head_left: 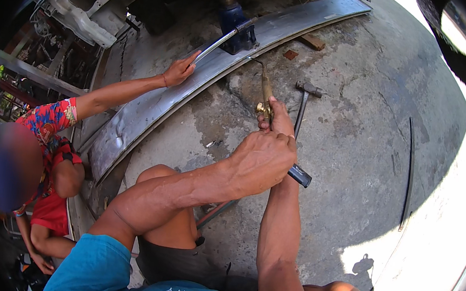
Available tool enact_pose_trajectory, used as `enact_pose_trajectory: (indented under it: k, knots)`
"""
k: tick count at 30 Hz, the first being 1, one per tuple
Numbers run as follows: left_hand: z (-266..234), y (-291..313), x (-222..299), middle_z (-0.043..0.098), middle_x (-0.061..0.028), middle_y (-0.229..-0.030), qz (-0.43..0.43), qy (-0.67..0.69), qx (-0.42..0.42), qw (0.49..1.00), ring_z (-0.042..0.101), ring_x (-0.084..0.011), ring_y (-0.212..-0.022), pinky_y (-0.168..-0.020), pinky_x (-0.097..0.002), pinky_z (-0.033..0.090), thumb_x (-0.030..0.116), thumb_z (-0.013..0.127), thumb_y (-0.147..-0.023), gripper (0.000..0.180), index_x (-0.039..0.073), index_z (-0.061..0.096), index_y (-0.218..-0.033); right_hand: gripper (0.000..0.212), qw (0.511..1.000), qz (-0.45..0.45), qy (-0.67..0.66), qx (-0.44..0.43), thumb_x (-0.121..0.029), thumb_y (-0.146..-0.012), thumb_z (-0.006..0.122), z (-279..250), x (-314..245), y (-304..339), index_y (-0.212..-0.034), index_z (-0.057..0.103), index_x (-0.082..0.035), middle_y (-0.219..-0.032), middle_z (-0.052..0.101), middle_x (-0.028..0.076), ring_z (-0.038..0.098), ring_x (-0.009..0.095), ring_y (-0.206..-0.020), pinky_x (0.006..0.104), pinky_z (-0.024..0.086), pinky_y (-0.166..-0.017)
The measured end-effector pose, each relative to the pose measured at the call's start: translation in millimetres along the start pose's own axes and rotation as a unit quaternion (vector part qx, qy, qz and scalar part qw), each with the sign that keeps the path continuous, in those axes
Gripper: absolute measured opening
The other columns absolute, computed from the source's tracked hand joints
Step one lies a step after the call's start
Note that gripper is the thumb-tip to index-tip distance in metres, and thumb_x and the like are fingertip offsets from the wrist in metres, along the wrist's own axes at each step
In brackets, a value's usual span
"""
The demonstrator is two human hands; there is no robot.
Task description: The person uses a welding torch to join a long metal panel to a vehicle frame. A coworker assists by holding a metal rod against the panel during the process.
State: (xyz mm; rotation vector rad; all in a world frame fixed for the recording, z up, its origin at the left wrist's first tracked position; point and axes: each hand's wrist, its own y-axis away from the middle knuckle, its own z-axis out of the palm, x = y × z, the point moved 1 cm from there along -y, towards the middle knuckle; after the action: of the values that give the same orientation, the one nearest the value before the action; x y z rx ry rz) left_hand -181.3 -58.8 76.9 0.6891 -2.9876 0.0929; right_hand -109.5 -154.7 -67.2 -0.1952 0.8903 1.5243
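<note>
My right hand is closed around a brass gas torch with a valve knob. The torch's thin bent tip comes close to the edge of a long curved metal panel; I cannot make out a flame. My left hand crosses over my right wrist in a fist. From it sticks out the end of a black cylindrical thing; the rest is hidden. On the panel stands a blue bottle jack. A co-worker's hand grips the jack's metal lever bar.
A hammer lies on the concrete floor, its handle running behind my hands. A dark thin strip lies at the right. The co-worker crouches at the left. Red and green hoses run beside my leg. A wood block sits by the panel.
</note>
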Motion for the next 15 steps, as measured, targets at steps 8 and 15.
enact_pose_trajectory:
  k: [8,15]
  knots:
    - [1.7,1.9,-4.1,0.073,-0.0244,-0.087,0.000,0.001,0.010,1.000,0.077,-0.0331,-0.079,-0.065,-0.0400,0.061,0.003,0.074,-0.074,0.029,-0.012,0.070,-0.098,0.033,1.000,-0.013,-0.008,0.016,-0.040,-0.106,0.065,-2.0,-3.2,-6.1,-0.112,0.049,-0.012,-0.074,0.058,0.007,0.049,0.011,-0.049,0.0267,0.038,-0.039]
    - [0.7,2.5,-6.1,0.073,-0.0211,-0.088,-0.036,-0.002,-0.035,0.999,0.075,-0.0368,-0.083,-0.071,-0.0452,0.061,0.005,0.070,-0.082,0.022,-0.007,0.065,-0.100,0.032,0.999,-0.031,-0.010,0.005,-0.038,-0.105,0.066,-1.1,-3.6,-2.1,-0.111,0.050,-0.011,-0.076,0.057,0.007,0.050,0.012,-0.051,0.0273,0.040,-0.041]
